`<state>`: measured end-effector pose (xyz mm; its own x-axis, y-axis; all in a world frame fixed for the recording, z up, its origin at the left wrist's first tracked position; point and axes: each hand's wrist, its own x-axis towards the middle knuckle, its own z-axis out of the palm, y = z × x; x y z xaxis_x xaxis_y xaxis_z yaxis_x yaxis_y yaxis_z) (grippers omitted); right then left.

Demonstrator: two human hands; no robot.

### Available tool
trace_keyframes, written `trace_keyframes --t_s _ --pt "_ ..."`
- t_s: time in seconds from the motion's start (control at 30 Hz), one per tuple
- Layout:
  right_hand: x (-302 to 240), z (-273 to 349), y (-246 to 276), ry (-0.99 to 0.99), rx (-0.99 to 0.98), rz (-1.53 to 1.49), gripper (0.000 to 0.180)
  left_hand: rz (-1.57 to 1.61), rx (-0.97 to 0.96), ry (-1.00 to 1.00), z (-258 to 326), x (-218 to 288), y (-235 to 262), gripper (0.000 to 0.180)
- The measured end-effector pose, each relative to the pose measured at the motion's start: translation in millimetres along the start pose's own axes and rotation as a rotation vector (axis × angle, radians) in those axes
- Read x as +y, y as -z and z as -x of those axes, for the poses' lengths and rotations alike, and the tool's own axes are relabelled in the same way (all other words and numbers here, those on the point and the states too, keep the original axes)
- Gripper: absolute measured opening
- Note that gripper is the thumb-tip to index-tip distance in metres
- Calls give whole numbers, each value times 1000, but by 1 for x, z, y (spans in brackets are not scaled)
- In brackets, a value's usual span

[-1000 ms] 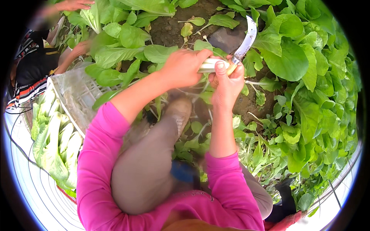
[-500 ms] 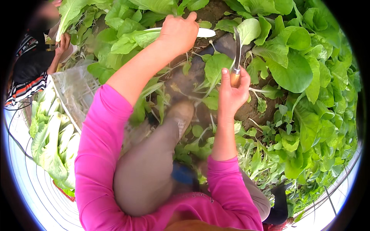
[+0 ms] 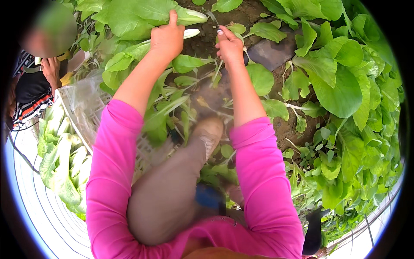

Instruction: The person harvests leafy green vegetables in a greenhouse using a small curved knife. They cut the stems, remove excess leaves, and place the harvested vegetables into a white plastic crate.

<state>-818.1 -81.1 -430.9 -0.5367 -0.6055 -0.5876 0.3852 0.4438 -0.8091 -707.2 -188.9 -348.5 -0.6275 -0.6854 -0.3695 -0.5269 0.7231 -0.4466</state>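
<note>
My left hand (image 3: pixel 167 39) is closed around a leafy green (image 3: pixel 191 33) whose pale, thick stem end sticks out to the right. Its index finger reaches forward onto a larger leafy green (image 3: pixel 142 15) lying beyond, whose white base (image 3: pixel 196 16) points right. In my right hand (image 3: pixel 230 46) is a small hand sickle, its handle mostly hidden by the fingers. The curved sickle blade (image 3: pixel 212 18) meets the end of that white base, or lies just beside it; I cannot tell which.
Leafy plants (image 3: pixel 332 82) stand thick on the right. Loose leaves litter the soil around my shoe (image 3: pixel 209 129). At left, a crate lined with clear plastic (image 3: pixel 84 103) stands beside a pile of harvested greens (image 3: pixel 64 168). Another person's hand (image 3: pixel 51 71) is at the upper left.
My right hand with the sickle has swung forward and left, up to the white base. My left hand has moved forward and left, still gripping its leafy green, its finger now on the larger one.
</note>
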Motion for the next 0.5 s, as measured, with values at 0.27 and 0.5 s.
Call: trace_keyframes --t_s 0.27,0.5 --pt "-6 8 3 -298 -148 -324 35 111 -26 13 1 -10 -10 29" --pt "-9 13 -26 -282 -105 -302 38 43 -135 47 -3 -5 -25 39"
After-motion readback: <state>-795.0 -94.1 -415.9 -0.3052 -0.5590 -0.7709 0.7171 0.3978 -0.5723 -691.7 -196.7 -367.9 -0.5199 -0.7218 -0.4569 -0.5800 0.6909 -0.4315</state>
